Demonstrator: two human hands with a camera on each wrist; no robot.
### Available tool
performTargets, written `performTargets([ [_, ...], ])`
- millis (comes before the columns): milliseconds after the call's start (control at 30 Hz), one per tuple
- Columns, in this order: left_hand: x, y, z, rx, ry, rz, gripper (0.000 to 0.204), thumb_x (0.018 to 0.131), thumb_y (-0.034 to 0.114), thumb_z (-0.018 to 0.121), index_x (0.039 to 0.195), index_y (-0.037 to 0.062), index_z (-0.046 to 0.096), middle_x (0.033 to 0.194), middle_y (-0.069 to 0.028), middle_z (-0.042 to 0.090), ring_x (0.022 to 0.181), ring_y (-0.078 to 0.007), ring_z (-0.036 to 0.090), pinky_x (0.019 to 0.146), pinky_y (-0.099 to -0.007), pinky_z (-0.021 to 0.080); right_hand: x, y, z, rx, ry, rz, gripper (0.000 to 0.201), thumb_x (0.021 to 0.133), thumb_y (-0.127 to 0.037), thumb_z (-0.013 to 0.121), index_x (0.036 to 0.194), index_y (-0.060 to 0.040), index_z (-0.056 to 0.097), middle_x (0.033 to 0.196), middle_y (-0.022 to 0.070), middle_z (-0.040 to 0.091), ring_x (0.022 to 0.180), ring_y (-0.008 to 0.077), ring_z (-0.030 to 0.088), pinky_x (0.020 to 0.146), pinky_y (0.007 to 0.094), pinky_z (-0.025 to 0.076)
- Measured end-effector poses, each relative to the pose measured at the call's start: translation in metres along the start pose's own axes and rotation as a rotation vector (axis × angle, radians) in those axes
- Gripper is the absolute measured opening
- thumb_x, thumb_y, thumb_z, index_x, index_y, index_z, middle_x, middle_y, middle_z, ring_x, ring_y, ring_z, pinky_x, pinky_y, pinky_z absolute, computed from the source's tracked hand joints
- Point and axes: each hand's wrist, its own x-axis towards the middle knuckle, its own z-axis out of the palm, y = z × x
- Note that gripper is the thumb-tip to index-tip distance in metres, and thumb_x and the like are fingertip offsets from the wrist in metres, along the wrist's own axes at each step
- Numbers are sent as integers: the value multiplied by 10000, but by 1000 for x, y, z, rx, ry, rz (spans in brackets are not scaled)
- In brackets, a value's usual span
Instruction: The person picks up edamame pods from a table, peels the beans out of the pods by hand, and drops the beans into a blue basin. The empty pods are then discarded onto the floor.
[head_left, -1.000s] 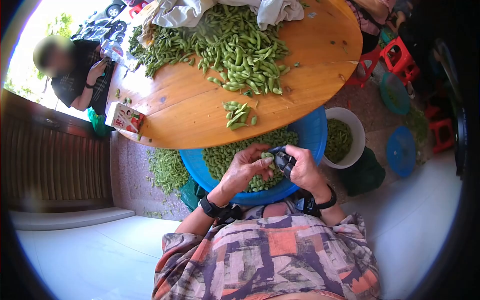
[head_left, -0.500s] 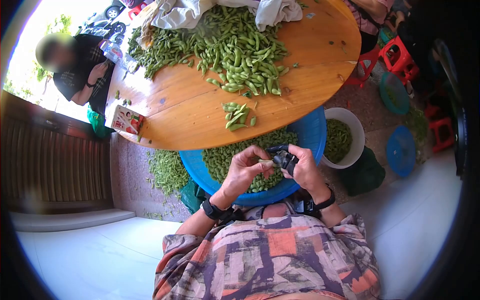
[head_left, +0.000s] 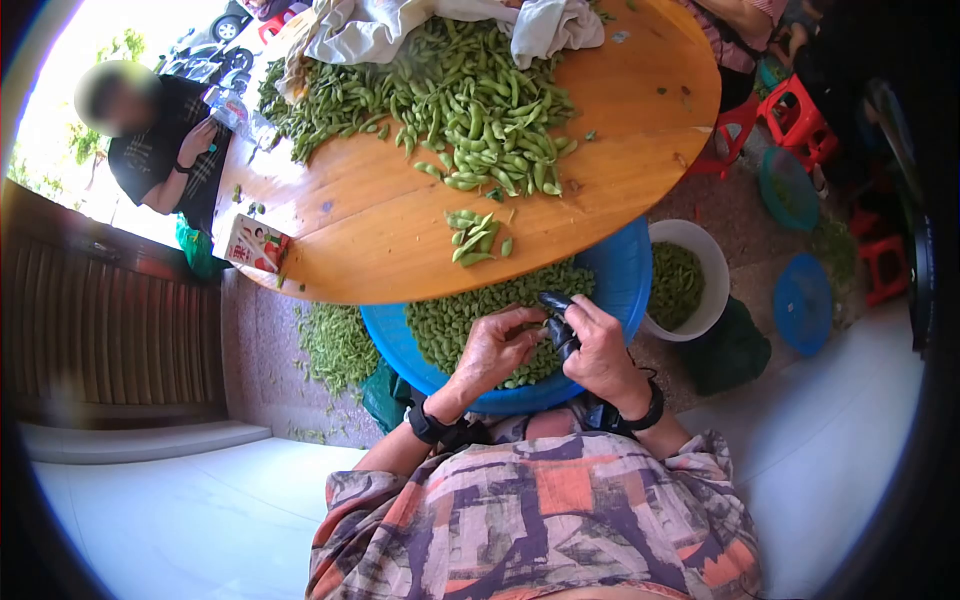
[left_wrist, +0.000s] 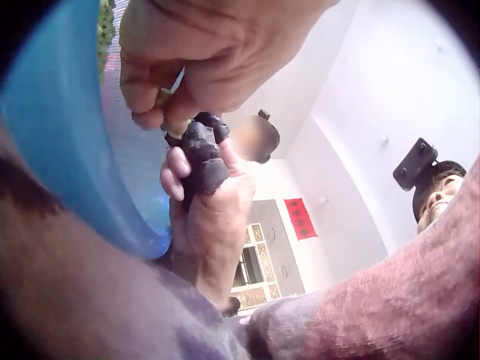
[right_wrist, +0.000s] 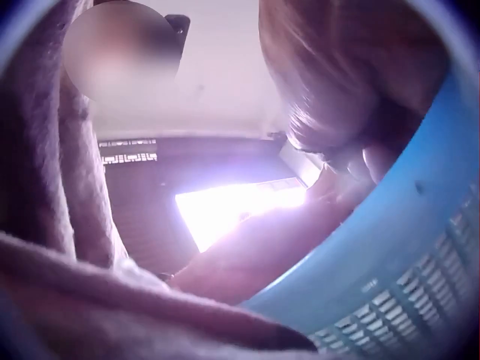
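In the head view my left hand [head_left: 496,350] pinches a small pale green soybean pod [left_wrist: 180,127] between curled thumb and fingers; those fingers cover most of it. Close against them is my right hand [head_left: 604,352], with black coverings [head_left: 562,338] on its thumb and index finger. The black thumb tip meets the pod's end in the left wrist view. I cannot tell whether the right fingers grip the pod too. Both hands are over a blue basin [head_left: 628,290] holding shelled green beans [head_left: 450,325].
Whole pods [head_left: 490,110] are heaped on the round wooden table [head_left: 620,150], with a small pile [head_left: 475,238] near its front edge and a carton [head_left: 258,243] at left. A white bucket [head_left: 715,285] stands right of the basin; empty husks [head_left: 340,340] lie left. A person [head_left: 165,150] is across the table.
A green pod between my hands has become mostly hidden by my left fingers. The black-covered right thumb and index finger have spread a little apart and turned.
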Motion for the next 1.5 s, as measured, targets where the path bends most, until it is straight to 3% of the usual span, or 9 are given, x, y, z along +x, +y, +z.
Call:
performTargets([
  [300, 3, -14, -1, 175, -62, 231, 247, 908, 19, 462, 1138, -38, 531, 870, -43, 526, 749, -106, 518, 660, -257, 454, 7, 1, 0, 67, -65, -34, 332, 628, 96, 533, 954, 49, 573, 879, 221, 562, 808, 432, 580, 688, 443, 505],
  [367, 3, -11, -2, 278, -36, 211, 232, 835, 14, 487, 1052, -32, 556, 933, -182, 500, 760, -263, 566, 662, -386, 462, 10, 5, 0, 112, -63, -26, 312, 626, 96, 521, 930, 45, 576, 842, 214, 563, 792, 433, 579, 677, 439, 496],
  [567, 4, -12, -7, 213, -129, 75, 191, 879, 80, 438, 1020, 18, 551, 701, 24, 462, 649, -79, 438, 570, -249, 381, 9, 12, -3, 297, -78, 138, 336, 669, 84, 490, 967, 25, 634, 738, 196, 569, 687, 371, 576, 631, 374, 461],
  [700, 0, -2, -9, 45, -180, -77, 211, 875, 57, 415, 1010, 1, 568, 689, 31, 467, 641, -74, 430, 579, -233, 374, 8, 15, -9, 286, -183, 212, 365, 696, 80, 486, 1009, 2, 656, 743, 200, 581, 687, 315, 599, 638, 328, 461],
  [900, 5, 14, -31, 225, -225, 19, 280, 839, 0, 371, 983, 14, 611, 732, 21, 455, 655, -75, 412, 594, -232, 352, 9, -3, -33, 599, -199, 416, 245, 899, -8, 533, 1100, -28, 671, 716, -28, 565, 581, 22, 497, 492, 199, 389],
  [1033, 9, 28, -50, 500, -177, -26, 233, 872, 50, 464, 1027, -2, 629, 844, -38, 615, 791, -121, 583, 702, -284, 474, -7, 23, -65, 797, 143, 513, 217, 948, -119, 503, 1078, -43, 659, 700, -42, 538, 560, 15, 501, 457, 163, 367],
  [1100, 14, 37, -51, 662, -197, -50, 213, 886, 89, 521, 1044, 9, 641, 907, -112, 675, 875, -204, 653, 773, -333, 508, -11, 44, -96, 593, 287, 636, 204, 886, -64, 529, 1039, -13, 652, 679, 27, 568, 581, 74, 544, 506, 233, 432],
  [1167, 20, 37, -49, 892, -172, 177, 183, 878, 97, 562, 1016, 19, 652, 886, -168, 669, 848, -298, 656, 754, -365, 511, -15, 67, -111, -272, 410, 452, 235, 821, 1, 524, 1021, 21, 644, 695, 137, 596, 637, 158, 598, 610, 317, 483],
  [1500, 63, 3, -25, 1255, -292, 331, 133, 783, 127, 629, 845, 19, 676, 843, -174, 603, 875, -354, 584, 777, -447, 473, -36, 90, -118, -290, 509, 485, 344, 727, 76, 486, 1038, 52, 630, 751, 201, 595, 673, 211, 581, 689, 321, 481],
])
